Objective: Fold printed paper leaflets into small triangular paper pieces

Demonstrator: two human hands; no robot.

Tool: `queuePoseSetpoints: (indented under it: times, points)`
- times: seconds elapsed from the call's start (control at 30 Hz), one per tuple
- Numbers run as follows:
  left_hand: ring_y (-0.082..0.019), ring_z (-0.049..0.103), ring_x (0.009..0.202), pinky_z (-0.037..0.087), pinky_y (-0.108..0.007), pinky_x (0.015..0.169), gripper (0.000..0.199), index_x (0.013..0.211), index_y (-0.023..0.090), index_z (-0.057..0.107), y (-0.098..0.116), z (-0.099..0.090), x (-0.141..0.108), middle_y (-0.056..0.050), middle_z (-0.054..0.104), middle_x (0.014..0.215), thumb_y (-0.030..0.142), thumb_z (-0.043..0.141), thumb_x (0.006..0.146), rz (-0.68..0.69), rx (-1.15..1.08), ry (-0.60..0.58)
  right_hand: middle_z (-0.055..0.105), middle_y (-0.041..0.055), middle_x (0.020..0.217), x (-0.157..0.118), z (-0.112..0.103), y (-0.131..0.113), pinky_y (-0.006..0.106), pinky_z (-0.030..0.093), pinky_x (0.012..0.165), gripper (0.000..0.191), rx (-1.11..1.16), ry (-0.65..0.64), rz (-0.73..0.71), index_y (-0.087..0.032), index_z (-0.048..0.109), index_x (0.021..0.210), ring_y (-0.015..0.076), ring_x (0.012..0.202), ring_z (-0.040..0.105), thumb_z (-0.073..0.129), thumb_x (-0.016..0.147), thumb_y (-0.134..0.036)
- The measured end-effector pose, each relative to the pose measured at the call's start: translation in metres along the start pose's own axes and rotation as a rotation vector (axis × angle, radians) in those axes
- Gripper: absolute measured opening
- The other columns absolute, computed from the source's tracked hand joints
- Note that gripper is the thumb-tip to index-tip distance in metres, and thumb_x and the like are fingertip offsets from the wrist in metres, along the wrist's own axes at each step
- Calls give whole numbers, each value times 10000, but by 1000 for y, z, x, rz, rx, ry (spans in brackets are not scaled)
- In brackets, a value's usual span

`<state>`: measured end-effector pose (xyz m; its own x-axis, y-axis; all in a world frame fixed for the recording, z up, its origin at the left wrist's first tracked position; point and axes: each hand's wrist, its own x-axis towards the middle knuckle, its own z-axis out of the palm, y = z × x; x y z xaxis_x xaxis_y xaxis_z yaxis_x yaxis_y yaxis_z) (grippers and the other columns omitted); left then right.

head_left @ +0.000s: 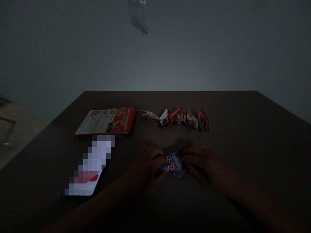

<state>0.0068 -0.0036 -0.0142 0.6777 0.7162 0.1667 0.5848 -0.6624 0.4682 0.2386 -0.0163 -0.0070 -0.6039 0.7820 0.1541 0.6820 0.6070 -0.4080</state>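
A small blue packet [174, 165] is over the bench [243, 129], its opposite sides pinched in the fingers of the left hand [148, 165] and right hand [205, 163]. It seems light, pliable and slippery, best held by its edges; beyond it sit 5 red-and-white folded pieces [190, 120].

It seemed to be a dimly lit room in a home: a plain grey wall [206, 48] filled the top of the frame, a clear bag [137, 16] hung at upper centre, and a dark table [243, 129] spread below, with a lit phone [93, 168] at lower left and small red packets [190, 120] mid-frame.
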Motion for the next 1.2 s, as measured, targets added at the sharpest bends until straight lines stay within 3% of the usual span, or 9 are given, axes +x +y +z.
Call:
queuePoseSetpoints:
  times: [0.2,0.5,1.2]
  points:
    - [-228,496,958,419,-364,830,206,984,164,597,2,-3,0,-77,572,1038,171,593,779,47,21,-78,635,65,1006,2,4,-9,396,424,850,245,49,-10,-36,-210,627,1076,216,944,554,586,851,-298]
    - [-219,517,910,438,-354,794,246,1037,175,595,0,-16,1,-76,589,1010,155,561,794,118,103,-202,608,72,1021,3,2,-2,397,425,858,228,32,-33,41,-216,630,1057,225,969,535,600,840,-277]
    - [-186,533,852,430,-307,751,103,918,170,631,-9,-6,4,-53,608,927,192,559,847,132,109,-132,619,31,1049,3,10,-12,383,380,890,246,80,-42,-48,-254,617,1077,205,992,522,566,845,-190]
